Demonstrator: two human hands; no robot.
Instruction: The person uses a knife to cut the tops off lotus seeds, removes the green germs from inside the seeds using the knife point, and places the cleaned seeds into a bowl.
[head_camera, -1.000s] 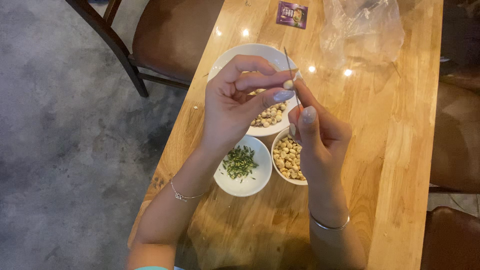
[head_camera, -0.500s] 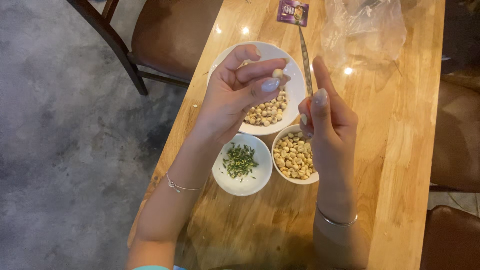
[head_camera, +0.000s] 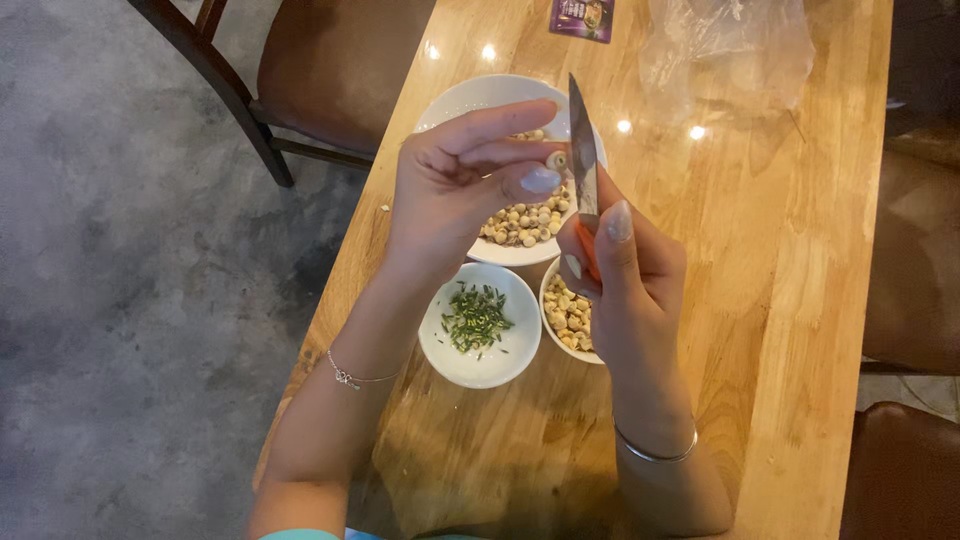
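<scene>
Wooden table (head_camera: 800, 300), seen from above. Small white bowl of green sprouts (head_camera: 479, 325) sits at 6 o'clock. L hand (head_camera: 455, 190) above it pinches a pale seed (head_camera: 556, 160) betw. thumb & fingertips, over a large bowl of seeds (head_camera: 500, 100) at 12. R hand (head_camera: 630, 285) grips a knife (head_camera: 582, 150), blade up, just beside the seed. Second small bowl w/ seeds (head_camera: 565, 315) partly under R hand.

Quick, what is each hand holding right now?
Left hand: closed, pinching a small pale seed in its fingertips.
Right hand: closed around a small knife, blade pointing up.
</scene>
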